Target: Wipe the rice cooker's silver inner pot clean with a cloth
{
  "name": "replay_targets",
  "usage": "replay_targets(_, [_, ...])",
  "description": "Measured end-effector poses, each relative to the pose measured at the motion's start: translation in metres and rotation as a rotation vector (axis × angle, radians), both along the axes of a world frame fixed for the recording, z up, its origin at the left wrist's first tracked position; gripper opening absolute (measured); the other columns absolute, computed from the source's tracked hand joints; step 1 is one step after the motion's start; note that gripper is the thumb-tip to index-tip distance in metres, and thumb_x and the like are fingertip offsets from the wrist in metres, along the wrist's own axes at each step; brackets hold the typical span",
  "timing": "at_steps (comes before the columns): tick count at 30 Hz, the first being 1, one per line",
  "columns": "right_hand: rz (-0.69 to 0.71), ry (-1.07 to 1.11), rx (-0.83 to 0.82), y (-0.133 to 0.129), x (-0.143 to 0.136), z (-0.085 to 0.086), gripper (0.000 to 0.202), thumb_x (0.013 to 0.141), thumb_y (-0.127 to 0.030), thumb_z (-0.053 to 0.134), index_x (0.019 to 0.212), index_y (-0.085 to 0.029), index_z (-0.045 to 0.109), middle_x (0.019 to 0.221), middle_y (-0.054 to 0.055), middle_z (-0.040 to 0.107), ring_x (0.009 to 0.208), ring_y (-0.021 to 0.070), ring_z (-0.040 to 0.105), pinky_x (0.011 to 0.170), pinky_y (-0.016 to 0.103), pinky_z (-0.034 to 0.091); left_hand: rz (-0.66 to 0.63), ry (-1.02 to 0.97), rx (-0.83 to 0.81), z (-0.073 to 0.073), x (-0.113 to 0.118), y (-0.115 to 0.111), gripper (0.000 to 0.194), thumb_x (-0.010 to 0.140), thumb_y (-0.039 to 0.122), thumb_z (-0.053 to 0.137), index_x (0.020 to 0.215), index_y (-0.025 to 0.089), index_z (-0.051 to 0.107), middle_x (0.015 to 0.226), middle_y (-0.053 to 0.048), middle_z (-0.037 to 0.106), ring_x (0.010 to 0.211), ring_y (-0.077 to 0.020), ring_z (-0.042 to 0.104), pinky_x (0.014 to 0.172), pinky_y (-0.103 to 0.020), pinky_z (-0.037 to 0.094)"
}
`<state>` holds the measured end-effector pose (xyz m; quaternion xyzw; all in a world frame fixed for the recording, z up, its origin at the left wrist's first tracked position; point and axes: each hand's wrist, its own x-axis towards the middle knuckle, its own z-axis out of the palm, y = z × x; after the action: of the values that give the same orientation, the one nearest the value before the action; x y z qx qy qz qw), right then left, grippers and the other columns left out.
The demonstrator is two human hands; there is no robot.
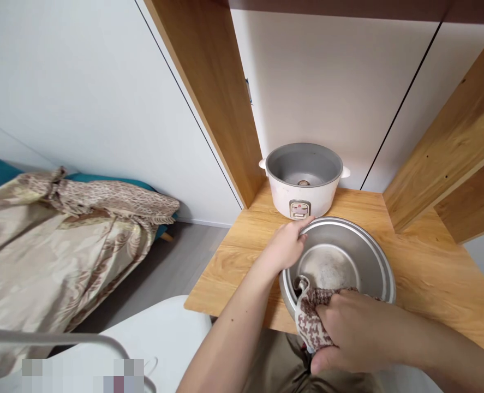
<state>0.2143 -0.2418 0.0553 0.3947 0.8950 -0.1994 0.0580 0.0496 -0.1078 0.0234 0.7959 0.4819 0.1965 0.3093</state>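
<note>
A wide metal bowl (332, 265) rests at the front edge of the wooden table, its shiny rim facing up. My left hand (288, 245) grips its rim at the upper left, index finger stretched along the edge. In my right hand (354, 327) is a brown-and-cream patterned cloth (311, 325), bunched over the bowl's near rim. Part of the cloth lies inside the bowl, and part hangs outside towards my lap. Just behind the bowl stands a white rice cooker (303, 183), without a lid or inner pot, its grey inside showing.
The wooden table (221, 267) sits between wooden uprights (221, 109) against a white wall (327, 82). To the left is a bed or couch with a patterned cover (82, 245). A white chair (160, 333) with a grey tube stands at lower left.
</note>
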Motion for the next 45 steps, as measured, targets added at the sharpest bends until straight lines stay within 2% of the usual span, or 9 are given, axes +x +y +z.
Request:
replay_targets(3, [0.022, -0.036, -0.002, 0.0, 0.0, 0.001, 0.05, 0.092, -0.07, 0.07, 0.095, -0.021, 0.076, 0.078, 0.006, 0.079, 0.069, 0.0265, 0.073, 0.058, 0.033, 0.042, 0.0, 0.0, 0.008, -0.002, 0.0, 0.001, 0.059, 0.097, 0.008, 0.052, 0.154, 0.024, 0.06, 0.153, -0.006, 0.063, 0.146, -0.0276, 0.057, 0.123, -0.039, 0.044])
replay_targets(10, [0.111, -0.228, 0.191, -0.015, -0.012, -0.007, 0.055, 0.099, -0.067, 0.062, 0.077, -0.018, 0.074, 0.068, 0.006, 0.074, 0.059, 0.0271, 0.071, 0.053, 0.036, 0.041, 0.0, -0.001, -0.001, -0.001, -0.001, 0.001, 0.059, 0.097, 0.008, 0.053, 0.154, 0.022, 0.059, 0.154, -0.007, 0.061, 0.146, -0.0299, 0.056, 0.123, -0.042, 0.045])
replay_targets(15, [0.005, -0.099, 0.051, -0.006, -0.004, -0.002, 0.052, 0.094, -0.07, 0.068, 0.089, -0.02, 0.076, 0.077, 0.007, 0.078, 0.067, 0.0284, 0.074, 0.056, 0.035, 0.042, 0.004, -0.006, -0.005, 0.0, 0.0, 0.0, 0.059, 0.097, 0.007, 0.053, 0.154, 0.024, 0.059, 0.154, -0.007, 0.061, 0.147, -0.0293, 0.055, 0.123, -0.042, 0.044])
replay_targets(19, [-0.006, -0.019, -0.005, -0.001, 0.001, -0.003, 0.052, 0.092, -0.072, 0.068, 0.096, -0.021, 0.076, 0.079, 0.006, 0.079, 0.071, 0.0293, 0.075, 0.058, 0.034, 0.042, 0.002, -0.015, 0.003, -0.002, 0.0, 0.001, 0.059, 0.097, 0.007, 0.053, 0.153, 0.024, 0.06, 0.153, -0.007, 0.062, 0.146, -0.0291, 0.056, 0.123, -0.042, 0.044])
replay_targets(23, [0.041, -0.12, 0.089, -0.006, -0.004, -0.009, 0.059, 0.095, -0.074, 0.063, 0.084, -0.017, 0.075, 0.073, 0.009, 0.077, 0.064, 0.0287, 0.073, 0.058, 0.036, 0.043, 0.007, -0.009, -0.002, -0.001, 0.0, 0.001, 0.058, 0.098, 0.007, 0.054, 0.153, 0.024, 0.06, 0.153, -0.007, 0.061, 0.146, -0.0293, 0.056, 0.123, -0.041, 0.045])
replay_targets(28, [0.11, -0.172, 0.189, -0.012, -0.009, -0.012, 0.056, 0.099, -0.069, 0.062, 0.079, -0.018, 0.073, 0.069, 0.008, 0.075, 0.059, 0.0264, 0.07, 0.053, 0.035, 0.041, 0.004, -0.014, -0.005, -0.001, 0.0, 0.001, 0.059, 0.097, 0.007, 0.054, 0.154, 0.023, 0.06, 0.154, -0.007, 0.061, 0.146, -0.0306, 0.057, 0.123, -0.043, 0.045])
replay_targets(35, [-0.014, -0.068, 0.024, -0.003, -0.004, 0.003, 0.05, 0.095, -0.067, 0.067, 0.097, -0.018, 0.074, 0.082, 0.01, 0.079, 0.07, 0.0299, 0.074, 0.057, 0.035, 0.04, 0.004, -0.004, 0.007, -0.002, 0.0, 0.001, 0.058, 0.098, 0.008, 0.054, 0.154, 0.023, 0.059, 0.154, -0.008, 0.061, 0.146, -0.0309, 0.057, 0.123, -0.044, 0.046])
replay_targets(41, [-0.088, -0.008, -0.099, -0.002, -0.002, 0.009, 0.039, 0.092, -0.059, 0.067, 0.088, -0.02, 0.074, 0.081, 0.008, 0.079, 0.071, 0.0274, 0.072, 0.059, 0.034, 0.04, 0.004, -0.001, 0.003, -0.002, -0.001, 0.0, 0.059, 0.098, 0.008, 0.054, 0.155, 0.025, 0.058, 0.153, -0.007, 0.061, 0.146, -0.0296, 0.057, 0.122, -0.043, 0.046])
replay_targets(45, [-0.077, 0.003, -0.152, -0.002, 0.003, 0.007, 0.033, 0.092, -0.049, 0.062, 0.094, -0.018, 0.074, 0.085, 0.011, 0.079, 0.074, 0.0279, 0.072, 0.065, 0.035, 0.046, -0.003, -0.008, 0.003, -0.002, 0.0, 0.001, 0.06, 0.098, 0.007, 0.053, 0.155, 0.024, 0.058, 0.153, -0.006, 0.062, 0.146, -0.0288, 0.056, 0.123, -0.043, 0.044])
